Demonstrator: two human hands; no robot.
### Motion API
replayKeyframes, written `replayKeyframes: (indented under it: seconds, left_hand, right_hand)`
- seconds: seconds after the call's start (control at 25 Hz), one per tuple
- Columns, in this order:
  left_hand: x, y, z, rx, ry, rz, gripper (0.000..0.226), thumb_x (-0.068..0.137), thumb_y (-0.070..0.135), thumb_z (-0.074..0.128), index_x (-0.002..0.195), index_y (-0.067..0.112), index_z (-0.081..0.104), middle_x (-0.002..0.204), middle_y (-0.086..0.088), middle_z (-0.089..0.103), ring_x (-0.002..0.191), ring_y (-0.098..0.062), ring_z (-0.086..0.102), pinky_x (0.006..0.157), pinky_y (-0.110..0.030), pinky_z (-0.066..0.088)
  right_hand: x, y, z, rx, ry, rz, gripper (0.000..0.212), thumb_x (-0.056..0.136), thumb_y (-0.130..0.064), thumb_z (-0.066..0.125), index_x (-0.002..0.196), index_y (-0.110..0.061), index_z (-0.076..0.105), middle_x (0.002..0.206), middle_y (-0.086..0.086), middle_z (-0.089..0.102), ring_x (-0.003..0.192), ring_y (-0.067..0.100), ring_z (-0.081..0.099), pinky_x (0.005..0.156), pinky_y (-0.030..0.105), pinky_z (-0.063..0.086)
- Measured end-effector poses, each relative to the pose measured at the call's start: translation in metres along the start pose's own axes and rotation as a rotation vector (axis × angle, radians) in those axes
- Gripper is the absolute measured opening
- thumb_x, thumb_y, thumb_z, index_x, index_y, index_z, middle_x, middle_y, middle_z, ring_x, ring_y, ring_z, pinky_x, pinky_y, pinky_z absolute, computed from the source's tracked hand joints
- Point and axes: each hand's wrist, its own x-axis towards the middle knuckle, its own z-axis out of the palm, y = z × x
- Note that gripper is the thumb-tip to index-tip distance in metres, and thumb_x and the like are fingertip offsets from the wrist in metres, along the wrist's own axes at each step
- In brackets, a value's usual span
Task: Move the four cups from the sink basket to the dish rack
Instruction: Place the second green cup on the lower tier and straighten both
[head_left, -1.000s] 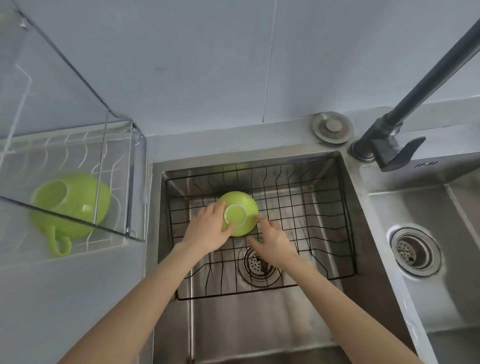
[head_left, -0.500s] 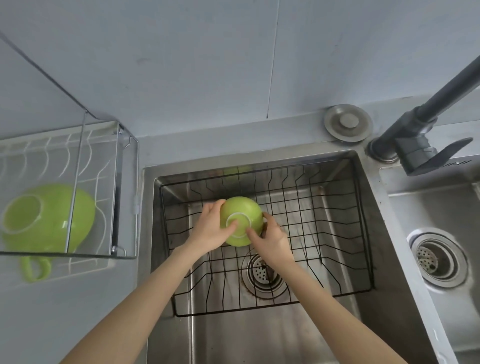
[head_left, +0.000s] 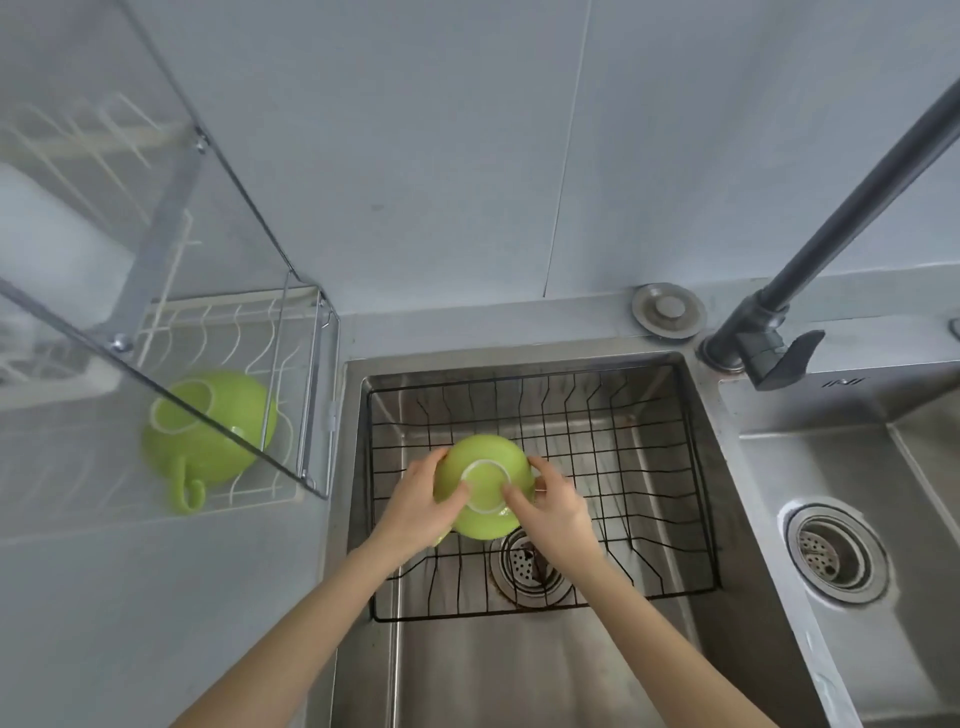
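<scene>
Cup in hand: upside-down lime-green ceramic cup (head_left: 484, 486), now raised off the black wire sink basket (head_left: 649, 467); a second ago it sat lower, barely touched.
Left hand (head_left: 415, 512): fingers curled tight on the cup's left side.
Right hand (head_left: 556, 512): fingers wrapped round its right side.
Rack: white wire dish rack (head_left: 244, 332) holds one green handled cup (head_left: 208, 436).
Meaning: basket otherwise bare; probably the last carry.

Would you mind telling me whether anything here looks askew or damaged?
Nothing looks damaged or spilled. The green cup in the dish rack lies tilted, base up with its handle pointing down. Both hands hold another green cup upside down above the sink basket.
</scene>
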Motion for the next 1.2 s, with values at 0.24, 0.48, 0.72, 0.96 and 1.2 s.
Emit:
replayKeyframes:
  seconds: [0.24, 0.48, 0.72, 0.96, 1.2]
  left_hand:
    - [-0.067, -0.002, -0.018, -0.056, -0.049, 0.091, 0.061, 0.087, 0.013, 0.052, 0.141, 0.016, 0.023, 0.141, -0.008, 0.035, 0.110, -0.017, 0.048, 0.091, -0.025, 0.037]
    - [-0.128, -0.021, -0.039, -0.125, -0.120, 0.176, 0.075, 0.085, 0.010, 0.057, 0.143, 0.020, 0.012, 0.143, -0.005, 0.029, 0.113, -0.019, 0.049, 0.086, -0.027, 0.048]
    - [-0.167, -0.049, -0.057, -0.069, 0.035, 0.232, 0.074, 0.080, 0.013, 0.065, 0.140, 0.016, 0.022, 0.122, 0.003, 0.035, 0.085, 0.002, 0.048, 0.068, -0.007, 0.042]
    - [-0.192, -0.082, -0.092, -0.097, 0.130, 0.239, 0.074, 0.077, 0.018, 0.070, 0.138, 0.017, 0.027, 0.122, 0.005, 0.034, 0.082, 0.000, 0.050, 0.063, -0.011, 0.042]
    - [-0.206, -0.116, -0.138, -0.094, 0.208, 0.257, 0.078, 0.075, 0.019, 0.072, 0.138, 0.018, 0.027, 0.124, 0.002, 0.036, 0.079, 0.001, 0.051, 0.070, -0.014, 0.038]
  right_hand:
    - [-0.050, -0.018, -0.011, 0.010, -0.003, -0.055, 0.051, 0.087, -0.035, 0.053, 0.134, -0.020, 0.042, 0.124, 0.012, 0.055, 0.112, 0.024, 0.053, 0.092, 0.031, 0.044]
    - [-0.103, -0.038, -0.011, -0.054, 0.004, -0.155, 0.044, 0.090, -0.036, 0.049, 0.131, -0.019, 0.045, 0.122, 0.008, 0.059, 0.102, 0.019, 0.053, 0.081, 0.024, 0.038]
    - [-0.142, -0.054, 0.024, -0.120, 0.017, -0.216, 0.043, 0.092, -0.036, 0.046, 0.132, -0.019, 0.044, 0.127, 0.010, 0.058, 0.114, 0.025, 0.053, 0.087, 0.029, 0.040]
    - [-0.174, -0.079, 0.074, -0.201, -0.056, -0.287, 0.075, 0.080, -0.046, 0.061, 0.142, -0.023, 0.025, 0.139, 0.008, 0.043, 0.129, 0.024, 0.039, 0.107, 0.036, 0.036]
    - [-0.187, -0.113, 0.122, -0.263, -0.102, -0.379, 0.091, 0.074, -0.043, 0.070, 0.145, -0.023, 0.016, 0.145, 0.007, 0.036, 0.135, 0.024, 0.031, 0.110, 0.035, 0.029]
